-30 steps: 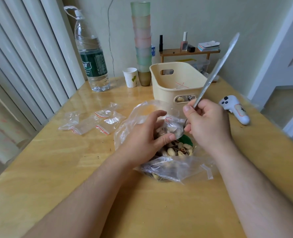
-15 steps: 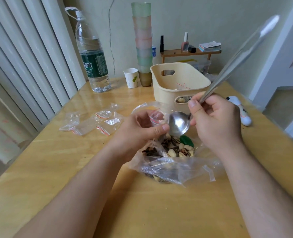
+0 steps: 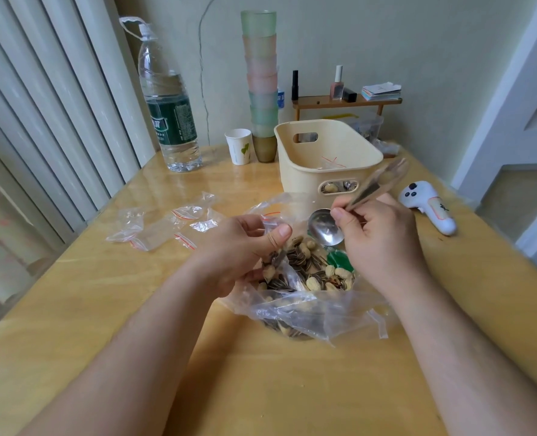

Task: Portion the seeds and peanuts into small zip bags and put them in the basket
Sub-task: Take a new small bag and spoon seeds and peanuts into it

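A large clear bag (image 3: 311, 313) lies open on the wooden table, full of striped seeds and peanuts (image 3: 311, 269). My left hand (image 3: 242, 247) pinches a small zip bag (image 3: 275, 243) with some seeds and a peanut in it, just above the big bag's left side. My right hand (image 3: 377, 234) grips the handle of a metal spoon (image 3: 325, 226), whose empty bowl hangs over the big bag's far edge. Behind stands the cream basket (image 3: 330, 158), with filled small bags showing through its front handle slot.
Several empty small zip bags (image 3: 166, 225) lie at the left. A big water bottle (image 3: 168, 108), a paper cup (image 3: 238, 146) and a tall stack of cups (image 3: 260, 80) stand at the back. A white controller (image 3: 429, 206) lies right of the basket.
The spoon has drawn back from the small bag and its handle has dropped lower. My left hand has lowered the small bag, which now shows seeds and a peanut inside.
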{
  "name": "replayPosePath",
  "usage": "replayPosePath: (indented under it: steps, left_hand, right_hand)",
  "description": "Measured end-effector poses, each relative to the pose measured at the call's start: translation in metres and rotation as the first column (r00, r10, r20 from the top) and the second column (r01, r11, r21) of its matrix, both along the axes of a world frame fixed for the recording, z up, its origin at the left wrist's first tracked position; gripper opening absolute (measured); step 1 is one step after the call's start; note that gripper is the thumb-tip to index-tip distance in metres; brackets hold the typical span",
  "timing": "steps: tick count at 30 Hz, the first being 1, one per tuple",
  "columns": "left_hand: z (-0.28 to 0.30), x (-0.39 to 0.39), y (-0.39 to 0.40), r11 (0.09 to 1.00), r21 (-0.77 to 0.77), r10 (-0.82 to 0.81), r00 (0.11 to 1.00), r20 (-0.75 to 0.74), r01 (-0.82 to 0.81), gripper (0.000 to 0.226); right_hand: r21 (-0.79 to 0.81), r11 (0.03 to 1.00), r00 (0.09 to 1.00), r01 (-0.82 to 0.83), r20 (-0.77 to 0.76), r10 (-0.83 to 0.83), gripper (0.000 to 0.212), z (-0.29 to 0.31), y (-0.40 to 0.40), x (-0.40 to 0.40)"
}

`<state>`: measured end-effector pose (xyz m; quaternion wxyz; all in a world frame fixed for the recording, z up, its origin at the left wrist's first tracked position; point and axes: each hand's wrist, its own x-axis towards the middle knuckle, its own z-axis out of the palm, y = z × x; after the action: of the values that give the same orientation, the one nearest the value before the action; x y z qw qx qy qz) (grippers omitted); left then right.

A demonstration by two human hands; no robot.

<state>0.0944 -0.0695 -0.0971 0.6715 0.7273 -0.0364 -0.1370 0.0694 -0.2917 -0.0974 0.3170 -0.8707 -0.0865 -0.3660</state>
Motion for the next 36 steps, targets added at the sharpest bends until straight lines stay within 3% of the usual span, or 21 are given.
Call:
replayPosePath:
  steps: [2,5,10,13,17,22,27,33,36]
  left_hand:
    - [0.000,-0.001,0.000,1.000,0.011,-0.013,1.000,-0.006,0.013,0.029]
    - [-0.001,0.000,-0.001,1.000,-0.001,-0.014,1.000,0.017,0.014,0.044]
    - [0.000,-0.002,-0.003,0.999,-0.035,-0.016,0.999,0.034,0.017,0.044]
    - [-0.002,-0.002,-0.003,0.999,-0.034,-0.012,1.000,0.028,0.013,0.047]
    - [-0.002,-0.002,-0.004,1.000,-0.019,-0.024,0.999,0.023,0.025,0.048]
    - [0.001,-0.005,-0.006,0.999,0.004,-0.042,0.999,0.006,0.042,0.047]
    - [0.004,-0.005,-0.002,0.999,0.031,-0.042,0.999,-0.009,0.043,0.049]
    - [0.002,-0.006,-0.010,1.000,-0.008,-0.004,0.998,0.058,0.004,0.032]
    - [0.001,-0.006,-0.011,0.999,-0.043,0.001,0.998,0.057,0.002,0.043]
  right_hand:
    - [-0.004,1.000,1.000,0.004,-0.002,-0.004,0.008,-0.002,0.000,0.002]
    - [-0.008,1.000,0.998,-0.007,-0.057,0.007,0.009,-0.004,0.003,0.004]
    - [0.091,0.993,0.991,-0.069,-0.108,0.078,0.012,-0.003,0.011,0.001]
    - [0.083,0.996,0.988,-0.027,-0.152,0.039,0.013,-0.002,0.012,0.001]
    - [0.170,0.985,0.946,0.024,-0.322,0.032,0.017,0.002,0.010,-0.002]
    - [0.172,0.984,0.929,0.042,-0.369,0.024,0.022,0.005,0.015,-0.003]
    - [0.044,0.990,0.947,0.137,-0.299,-0.118,0.033,0.010,0.007,-0.006]
    - [-0.034,0.999,0.985,0.041,-0.167,-0.046,0.033,0.004,0.027,-0.009]
    - [0.027,1.000,0.981,0.010,-0.193,-0.005,0.021,-0.003,0.033,-0.005]
